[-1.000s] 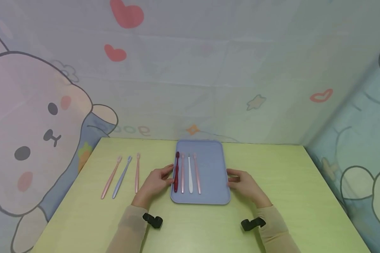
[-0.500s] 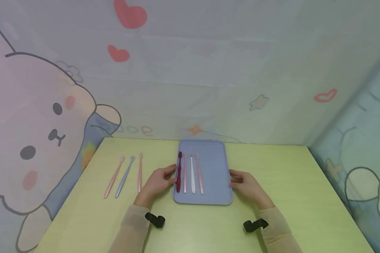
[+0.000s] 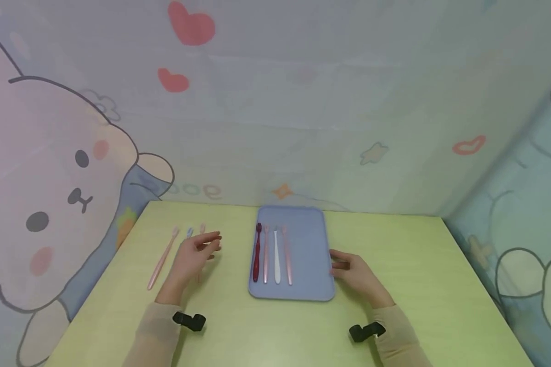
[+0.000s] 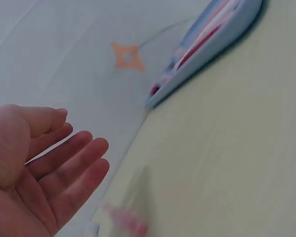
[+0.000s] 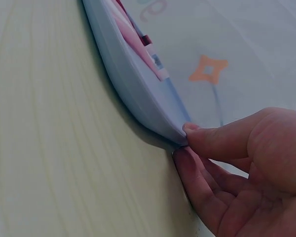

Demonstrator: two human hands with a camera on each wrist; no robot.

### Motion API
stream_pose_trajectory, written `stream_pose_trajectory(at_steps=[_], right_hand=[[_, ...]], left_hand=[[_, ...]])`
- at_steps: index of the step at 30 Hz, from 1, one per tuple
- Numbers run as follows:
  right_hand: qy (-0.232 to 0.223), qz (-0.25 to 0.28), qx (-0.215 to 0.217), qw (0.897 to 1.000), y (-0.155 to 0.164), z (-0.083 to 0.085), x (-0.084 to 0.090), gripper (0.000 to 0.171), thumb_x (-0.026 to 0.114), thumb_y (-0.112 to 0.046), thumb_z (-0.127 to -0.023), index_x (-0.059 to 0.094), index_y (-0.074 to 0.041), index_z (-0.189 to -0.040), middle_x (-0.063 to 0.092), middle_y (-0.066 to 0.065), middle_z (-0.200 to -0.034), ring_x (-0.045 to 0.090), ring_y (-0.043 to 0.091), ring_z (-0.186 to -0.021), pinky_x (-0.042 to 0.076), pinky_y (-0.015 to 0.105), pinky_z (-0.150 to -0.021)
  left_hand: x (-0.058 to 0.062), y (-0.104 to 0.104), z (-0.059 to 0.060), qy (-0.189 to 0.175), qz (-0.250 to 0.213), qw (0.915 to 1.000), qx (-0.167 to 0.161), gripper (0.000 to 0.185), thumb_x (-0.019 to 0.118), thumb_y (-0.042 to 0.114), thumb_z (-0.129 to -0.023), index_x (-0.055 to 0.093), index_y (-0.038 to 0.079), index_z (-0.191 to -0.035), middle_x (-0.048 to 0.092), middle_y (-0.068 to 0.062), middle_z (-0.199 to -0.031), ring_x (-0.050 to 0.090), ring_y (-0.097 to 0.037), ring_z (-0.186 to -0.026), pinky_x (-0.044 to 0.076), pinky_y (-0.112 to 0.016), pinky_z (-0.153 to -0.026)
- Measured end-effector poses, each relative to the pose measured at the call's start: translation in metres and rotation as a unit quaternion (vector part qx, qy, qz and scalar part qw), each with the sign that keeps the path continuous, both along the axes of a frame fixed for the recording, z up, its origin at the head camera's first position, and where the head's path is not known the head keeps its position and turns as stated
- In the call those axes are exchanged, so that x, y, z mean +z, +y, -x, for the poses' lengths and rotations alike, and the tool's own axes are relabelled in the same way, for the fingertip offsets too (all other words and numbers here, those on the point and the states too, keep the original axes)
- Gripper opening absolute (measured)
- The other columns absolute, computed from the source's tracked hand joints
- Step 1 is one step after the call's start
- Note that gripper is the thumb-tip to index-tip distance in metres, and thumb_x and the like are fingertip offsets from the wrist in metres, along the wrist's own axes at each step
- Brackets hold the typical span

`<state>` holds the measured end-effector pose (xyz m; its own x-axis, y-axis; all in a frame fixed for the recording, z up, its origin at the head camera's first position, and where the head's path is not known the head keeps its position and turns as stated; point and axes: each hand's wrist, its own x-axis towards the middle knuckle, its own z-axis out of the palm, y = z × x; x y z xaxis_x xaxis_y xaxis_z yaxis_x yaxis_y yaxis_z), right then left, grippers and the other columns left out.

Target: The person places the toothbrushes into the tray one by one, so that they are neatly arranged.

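At tray (image 3: 309,250) edge, right hand (image 3: 355,275) pinching

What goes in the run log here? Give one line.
left hand: open over loose toothbrushes | right hand: pinches blue tray rim | tray: four toothbrushes

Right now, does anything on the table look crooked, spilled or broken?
Nothing stands out. Four toothbrushes lie parallel in the blue tray, whose edge the right hand pinches. The left hand hovers open over the toothbrushes on the table, which fan slightly apart. No spill or damage shows.
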<state>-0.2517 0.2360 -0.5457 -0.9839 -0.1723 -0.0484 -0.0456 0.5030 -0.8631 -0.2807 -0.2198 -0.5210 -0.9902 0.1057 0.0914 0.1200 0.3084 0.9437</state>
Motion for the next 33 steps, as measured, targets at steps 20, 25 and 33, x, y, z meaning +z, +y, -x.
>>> stream_pose_trajectory(at_steps=[20,25,33], right_hand=[[0.009,0.003,0.001,1.000,0.000,0.003,-0.006,0.058,0.076,-0.006,-0.098,0.057,0.003,-0.152,0.065,0.022,-0.145,0.069,0.035,-0.125,0.054,0.044,-0.109],[0.009,0.005,0.005,1.000,0.006,0.004,-0.007,0.058,0.076,-0.006,-0.098,0.056,0.003,-0.153,0.064,0.022,-0.146,0.068,0.034,-0.125,0.053,0.041,-0.108],[0.001,0.015,0.003,1.000,0.009,0.002,-0.010,0.059,0.075,-0.005,-0.099,0.055,0.003,-0.153,0.064,0.022,-0.145,0.068,0.035,-0.125,0.053,0.039,-0.107]], left_hand=[[0.005,-0.140,-0.034,-0.027,0.133,0.9833,0.121,0.050,0.077,0.019,-0.100,0.065,-0.001,-0.144,0.075,-0.021,-0.125,0.063,0.013,-0.088,0.053,-0.012,-0.076],[-0.001,-0.138,-0.030,-0.021,0.124,0.9858,0.111,0.051,0.078,0.013,-0.099,0.064,-0.006,-0.143,0.070,-0.028,-0.133,0.065,0.010,-0.088,0.058,-0.015,-0.073],[-0.014,-0.133,-0.025,-0.013,0.168,0.9800,0.105,0.050,0.079,0.014,-0.098,0.065,-0.006,-0.141,0.071,-0.027,-0.130,0.067,0.001,-0.089,0.057,-0.015,-0.071]])
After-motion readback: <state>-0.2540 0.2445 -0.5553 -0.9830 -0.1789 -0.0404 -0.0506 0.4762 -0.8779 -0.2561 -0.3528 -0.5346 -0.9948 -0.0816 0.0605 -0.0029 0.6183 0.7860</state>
